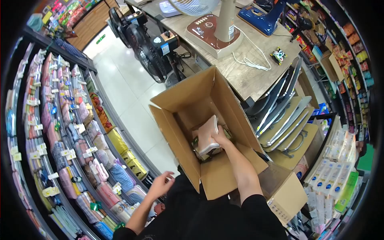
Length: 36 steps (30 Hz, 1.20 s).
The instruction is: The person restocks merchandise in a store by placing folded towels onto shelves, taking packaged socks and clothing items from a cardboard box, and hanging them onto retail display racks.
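Inside an open cardboard box (185, 96), my right hand (221, 138) grips a folded pale pink towel (207, 138) by its right edge. Beneath the towel, other packed goods show at the bottom of the box, partly covered and hard to make out. The near flap of the box is folded outward under my right forearm. My left hand (161, 183) is apart from the box, to its lower left, with its fingers loosely spread and nothing in them. It hovers beside the shelf of towels (122, 176).
Tiered shelves of folded and rolled textiles line the left. Black fans (146, 52) stand beyond the box. A wooden table (256, 82) bears a brown-based fan (208, 34) and a white cord. Folded chairs (284, 124) lean at right, above a second carton (286, 196).
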### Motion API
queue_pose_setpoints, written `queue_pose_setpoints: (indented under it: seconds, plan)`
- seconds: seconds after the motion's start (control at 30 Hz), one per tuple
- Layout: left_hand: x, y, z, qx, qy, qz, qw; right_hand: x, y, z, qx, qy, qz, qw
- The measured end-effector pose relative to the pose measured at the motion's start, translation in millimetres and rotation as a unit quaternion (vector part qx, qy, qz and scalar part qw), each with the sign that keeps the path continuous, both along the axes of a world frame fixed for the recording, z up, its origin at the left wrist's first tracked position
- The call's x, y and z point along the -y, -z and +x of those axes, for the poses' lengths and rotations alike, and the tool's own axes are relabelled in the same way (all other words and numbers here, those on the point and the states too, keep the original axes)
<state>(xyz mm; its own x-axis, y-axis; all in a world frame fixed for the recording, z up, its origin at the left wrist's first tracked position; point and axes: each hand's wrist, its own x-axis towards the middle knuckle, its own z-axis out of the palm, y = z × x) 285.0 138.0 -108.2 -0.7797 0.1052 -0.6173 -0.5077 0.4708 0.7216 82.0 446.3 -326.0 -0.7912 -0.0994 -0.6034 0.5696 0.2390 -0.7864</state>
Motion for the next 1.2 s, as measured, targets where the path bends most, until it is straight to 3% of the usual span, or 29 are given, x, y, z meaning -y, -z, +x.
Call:
queue_pose_setpoints:
  seconds: [0.07,0.1,0.17,0.23,0.37,0.4,0.43,0.47,0.5,0.57,0.63,0.7,0.77,0.83,0.97,1.03,1.1,1.17,1.2]
  plan:
    - [12,-2,-11,-0.041,-0.025,0.009,0.999,8,-54,-4,-0.074,-0.016,0.125,0.989]
    - [19,-4,-18,-0.082,-0.032,0.0,0.996,10,-75,-7,-0.08,-0.016,0.131,0.988]
    - [30,-6,-29,-0.108,-0.06,0.042,0.991,10,-119,-9,-0.145,-0.035,0.073,0.986]
    - [32,-18,-43,-0.114,-0.141,0.135,0.974,23,-203,-3,-0.157,-0.042,0.046,0.986]
    - [37,-61,-63,-0.11,-0.168,0.286,0.937,60,-339,37,-0.162,0.032,-0.189,0.968]
    - [38,-68,-63,-0.123,-0.177,0.287,0.933,68,-360,47,-0.169,0.017,-0.192,0.967]
    - [40,-73,-64,-0.101,-0.18,0.383,0.9,74,-376,58,-0.169,0.031,-0.241,0.955]
    - [43,-79,-62,-0.078,-0.177,0.476,0.858,80,-384,68,-0.166,0.045,-0.29,0.942]
    - [46,-84,-59,-0.089,-0.183,0.476,0.855,87,-385,76,-0.169,0.033,-0.292,0.941]
    - [51,-95,-50,-0.004,-0.214,0.595,0.775,102,-383,89,-0.128,0.021,-0.337,0.933]
    - [63,-105,-46,-0.025,-0.229,0.566,0.792,121,-373,99,-0.117,0.008,-0.342,0.932]
    - [81,-106,-40,0.06,-0.2,0.744,0.635,139,-357,106,-0.088,0.012,-0.319,0.944]
    - [94,-113,-29,0.052,-0.232,0.731,0.64,152,-346,113,-0.07,0.011,-0.32,0.945]
    - [110,-120,-19,0.065,-0.238,0.79,0.561,164,-341,119,-0.023,0.046,-0.326,0.944]
    - [145,-107,0,-0.009,-0.176,0.807,0.563,189,-327,120,0.003,0.055,-0.386,0.921]
    - [164,-86,12,0.023,-0.218,0.571,0.791,207,-329,118,0.022,0.068,-0.419,0.905]
    - [173,-78,28,-0.003,-0.246,0.542,0.803,228,-332,114,0.031,0.043,-0.427,0.903]
    - [185,-72,45,0.01,-0.249,0.634,0.732,250,-334,110,0.041,0.023,-0.437,0.898]
    - [187,-91,52,-0.037,-0.253,0.59,0.766,260,-333,110,0.049,0.004,-0.44,0.897]
